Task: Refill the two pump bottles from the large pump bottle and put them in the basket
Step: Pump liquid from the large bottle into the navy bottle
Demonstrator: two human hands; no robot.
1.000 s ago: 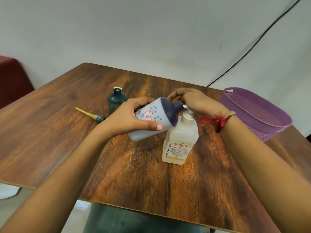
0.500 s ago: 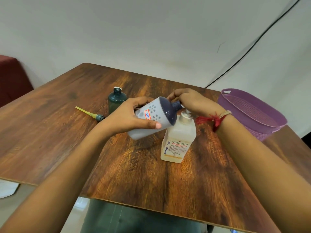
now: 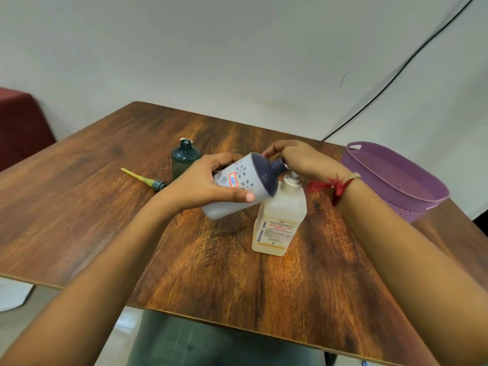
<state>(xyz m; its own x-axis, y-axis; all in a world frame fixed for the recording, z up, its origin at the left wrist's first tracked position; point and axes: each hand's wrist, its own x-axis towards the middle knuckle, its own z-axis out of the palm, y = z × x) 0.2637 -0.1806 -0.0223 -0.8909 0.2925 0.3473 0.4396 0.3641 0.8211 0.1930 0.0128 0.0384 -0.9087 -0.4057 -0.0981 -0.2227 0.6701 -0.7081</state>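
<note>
My left hand (image 3: 203,184) grips a white bottle with a dark blue top (image 3: 239,186), tilted so its open neck points right, up against the pump of the large pale bottle (image 3: 278,220). That large bottle stands upright mid-table. My right hand (image 3: 298,157) lies over its pump head, fingers bent down around it; the pump itself is mostly hidden. A small dark green bottle (image 3: 184,158) stands open behind my left hand. Its yellow-tubed pump (image 3: 144,178) lies on the table to the left. The purple basket (image 3: 393,178) sits at the right.
The wooden table (image 3: 211,273) has its near edge close to my body. A black cable (image 3: 396,75) runs down the white wall behind the basket. A dark red object (image 3: 21,125) stands off the table at far left.
Both hands and the tilted bottle stay at the large bottle's pump. The view has shifted slightly; no clear motion of the objects.
</note>
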